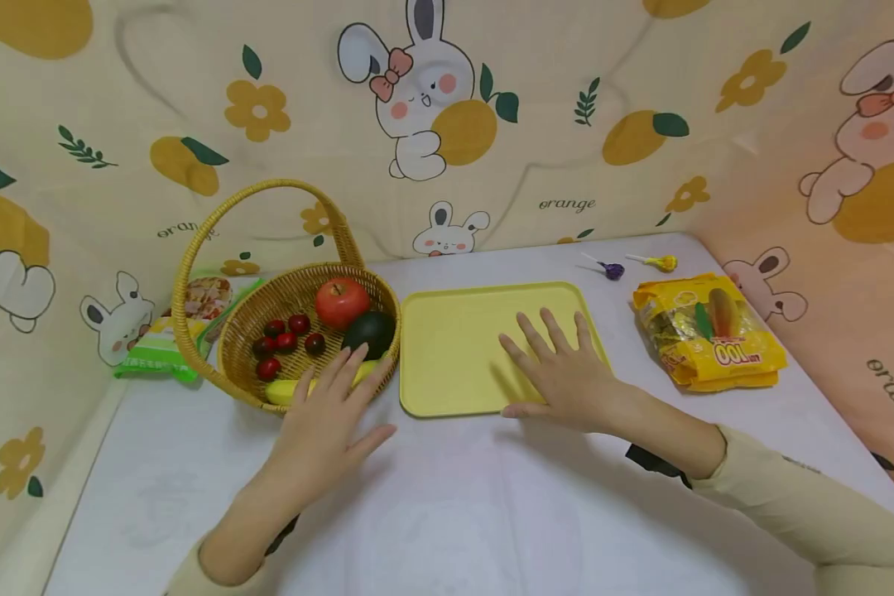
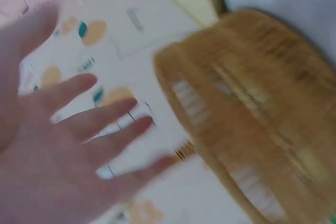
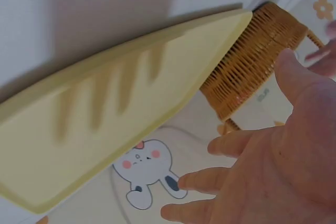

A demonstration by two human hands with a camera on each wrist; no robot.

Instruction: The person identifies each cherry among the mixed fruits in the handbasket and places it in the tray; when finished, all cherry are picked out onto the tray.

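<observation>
My left hand (image 1: 320,439), fingers spread and holding nothing, hovers at the front edge of a wicker basket (image 1: 227,339) with a tall arched handle. In the basket lie a red apple (image 1: 342,304), a dark green avocado-like fruit (image 1: 370,333), several dark red cherries (image 1: 286,343) and a yellow banana (image 1: 279,392), partly hidden behind my fingers. My right hand (image 1: 566,381) is spread over the right side of a pale yellow tray (image 1: 454,356), its finger shadows falling on the tray in the right wrist view. The left wrist view is blurred, showing the basket's (image 2: 252,108) woven side beside the fingers.
Right of the tray sits a yellow snack bag (image 1: 715,335). Behind it lie a purple lollipop (image 1: 612,270) and a yellow lollipop (image 1: 665,263). A green and white food packet (image 1: 164,356) is left of the basket. A printed cloth wall (image 1: 536,165) closes off the back.
</observation>
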